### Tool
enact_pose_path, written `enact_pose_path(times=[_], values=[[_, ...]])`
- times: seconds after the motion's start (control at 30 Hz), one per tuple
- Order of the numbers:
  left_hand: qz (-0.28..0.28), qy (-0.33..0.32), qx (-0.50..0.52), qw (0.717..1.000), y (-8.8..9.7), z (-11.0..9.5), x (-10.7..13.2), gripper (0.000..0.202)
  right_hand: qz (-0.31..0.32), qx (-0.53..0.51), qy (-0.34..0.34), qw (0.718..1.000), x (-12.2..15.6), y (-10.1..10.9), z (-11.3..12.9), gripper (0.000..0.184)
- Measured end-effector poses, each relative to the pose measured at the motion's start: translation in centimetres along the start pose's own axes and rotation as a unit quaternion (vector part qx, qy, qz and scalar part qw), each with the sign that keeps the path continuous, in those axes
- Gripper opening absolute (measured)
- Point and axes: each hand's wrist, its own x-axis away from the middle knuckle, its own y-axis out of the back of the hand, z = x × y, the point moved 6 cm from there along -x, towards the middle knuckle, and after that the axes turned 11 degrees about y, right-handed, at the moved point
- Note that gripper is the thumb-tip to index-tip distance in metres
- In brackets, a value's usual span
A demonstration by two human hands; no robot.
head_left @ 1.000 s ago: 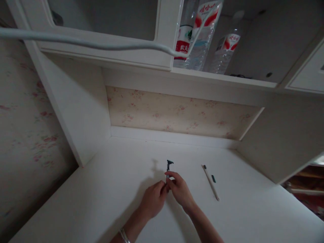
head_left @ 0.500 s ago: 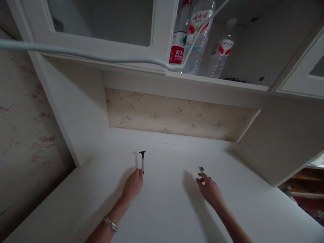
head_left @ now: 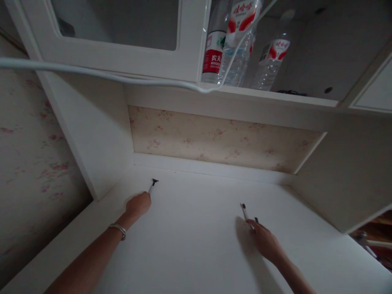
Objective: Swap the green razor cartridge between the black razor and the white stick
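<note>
My left hand (head_left: 138,204), a silver bangle on its wrist, is closed around the handle of a razor (head_left: 154,181). The razor's black T-shaped head points away from me over the left part of the white tabletop (head_left: 190,228). On the right, my right hand (head_left: 263,237) pinches a thin pale stick with a dark tip (head_left: 244,210), perhaps a brush; its lower end is hidden by the fingers. A small dark green end (head_left: 256,220) shows just above that hand; whether it is held too, I cannot tell.
Overhead, a white cabinet shelf holds plastic water bottles (head_left: 271,61). A white cable (head_left: 122,77) hangs across the cabinet front. White side panels (head_left: 92,130) bound the tabletop, and a floral-papered strip (head_left: 211,136) shows at the back.
My left hand has moved left with the razor, which now tilts to the right. My right hand has shifted slightly right and closed its fingers lower on the stick.
</note>
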Motion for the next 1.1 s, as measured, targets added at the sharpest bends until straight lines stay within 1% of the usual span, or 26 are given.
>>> enact_pose_path(times=[0.07, 0.13, 0.17, 0.23, 0.27, 0.3, 0.37, 0.43, 0.57, 0.73, 0.83, 0.9, 1.0, 1.1], values=[[-0.009, -0.01, -0.007, 1.0, -0.1, 0.3, 0.1, 0.04, -0.026, -0.035, 0.007, 0.999, -0.5, 0.6, 1.8, 0.039], [-0.025, -0.024, -0.011, 0.999, -0.1, 0.5, 0.4, 0.042, -0.052, -0.094, 0.02, 0.994, -1.2, 0.8, 4.4, 0.037], [-0.034, -0.031, -0.012, 0.999, -0.1, 0.5, 0.6, 0.043, -0.054, -0.137, 0.023, 0.989, -1.5, 0.7, 5.9, 0.036], [-0.053, -0.045, -0.016, 0.997, -0.1, 0.5, 1.0, 0.043, -0.031, -0.221, 0.02, 0.975, -2.3, -0.1, 9.2, 0.038], [-0.063, -0.049, -0.018, 0.997, -0.2, 0.5, 1.2, 0.042, -0.017, -0.247, 0.019, 0.969, -2.8, -0.5, 11.0, 0.039], [-0.073, -0.052, -0.019, 0.996, -0.2, 0.5, 1.4, 0.041, -0.005, -0.26, 0.042, 0.965, -3.4, -0.8, 13.1, 0.039], [-0.093, -0.05, -0.02, 0.994, -0.1, 0.5, 1.8, 0.04, 0.015, -0.231, 0.104, 0.967, -4.8, -1.4, 17.3, 0.041], [-0.112, -0.041, -0.019, 0.993, -0.1, 0.5, 2.1, 0.041, 0.03, -0.213, 0.141, 0.966, -6.5, -2.0, 21.0, 0.039], [-0.136, -0.028, -0.017, 0.99, 0.1, 0.5, 2.5, 0.042, 0.047, -0.161, 0.185, 0.968, -10.2, -3.4, 27.4, 0.035], [-0.136, -0.019, -0.014, 0.99, 0.1, 0.6, 2.6, 0.041, 0.077, -0.094, 0.23, 0.965, -13.7, -5.1, 34.4, 0.03], [-0.13, -0.015, -0.015, 0.991, 0.1, 0.7, 2.5, 0.04, 0.101, -0.059, 0.245, 0.962, -14.8, -5.7, 37.3, 0.033], [-0.128, -0.019, -0.015, 0.991, 0.0, 0.7, 2.5, 0.04, 0.114, -0.041, 0.249, 0.961, -15.2, -5.9, 38.6, 0.029], [-0.13, -0.025, -0.017, 0.991, -0.2, 0.8, 2.3, 0.041, 0.128, -0.021, 0.252, 0.959, -15.6, -6.3, 39.6, 0.015], [-0.133, -0.026, -0.019, 0.991, -0.4, 0.9, 2.1, 0.039, 0.137, -0.009, 0.254, 0.957, -15.8, -6.8, 39.9, 0.017]])
